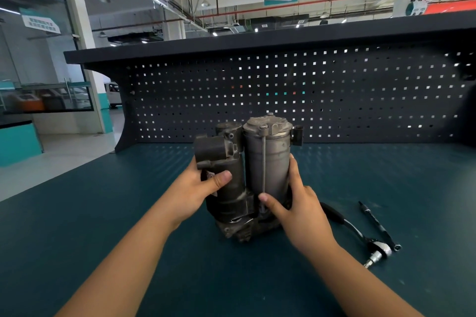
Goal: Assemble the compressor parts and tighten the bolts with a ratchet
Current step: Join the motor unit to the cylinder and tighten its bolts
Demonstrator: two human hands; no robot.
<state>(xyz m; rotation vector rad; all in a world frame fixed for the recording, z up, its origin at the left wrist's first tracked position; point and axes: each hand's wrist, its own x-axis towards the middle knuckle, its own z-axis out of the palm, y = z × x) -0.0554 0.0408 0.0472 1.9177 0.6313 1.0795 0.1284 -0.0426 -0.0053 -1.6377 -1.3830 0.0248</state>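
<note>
The left hand [203, 188] and right hand [301, 208] are gripping the grimy twin-cylinder metal compressor [268, 157], which is standing upright on the dark teal surface [103, 213]. The left is wrapping its black barrel and the right is clasping its grey canister. The parts are looking mated, with a long thin grey bolt [264, 162] running down the canister, though whether it is threaded in is unclear. The black-handled chrome ratchet [377, 252] is lying untouched to the right, so tightening is likely still waiting.
</note>
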